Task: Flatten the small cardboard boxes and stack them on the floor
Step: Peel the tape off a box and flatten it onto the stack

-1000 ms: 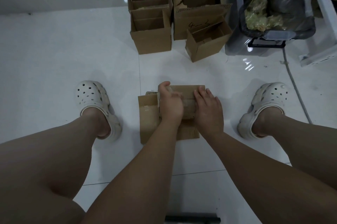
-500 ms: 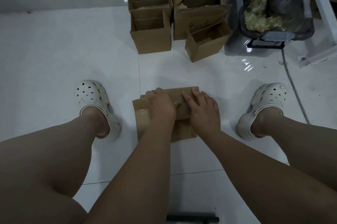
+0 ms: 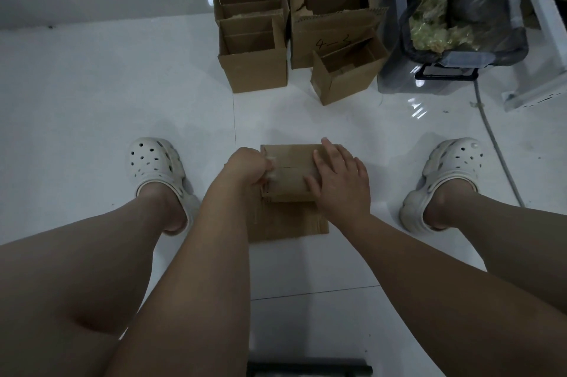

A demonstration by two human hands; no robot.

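The small cardboard box [image 3: 291,172] lies on the white tiled floor [image 3: 92,106], centred between the person's feet. It rests on a stack of flattened cardboard [image 3: 288,223] whose near edge projects toward the viewer. The left hand [image 3: 250,166] is clenched on the box's left end, fingers curled round that edge, where a patch of pale crumpled tape [image 3: 273,174] shows. The right hand [image 3: 340,182] is released, palm down with fingers extended, resting on the box's right side and over its right edge. A white perforated clog [image 3: 156,165] stands left of the stack and a matching clog [image 3: 445,174] stands right of it, both well apart from the cardboard. At the far side, open upright boxes [image 3: 254,51] are grouped against the wall, one of them a larger box marked "4-3" [image 3: 334,39]. To their right is a bin lined with a dark bag [image 3: 460,24]. A grey cable [image 3: 497,146] runs along the floor past the right clog.
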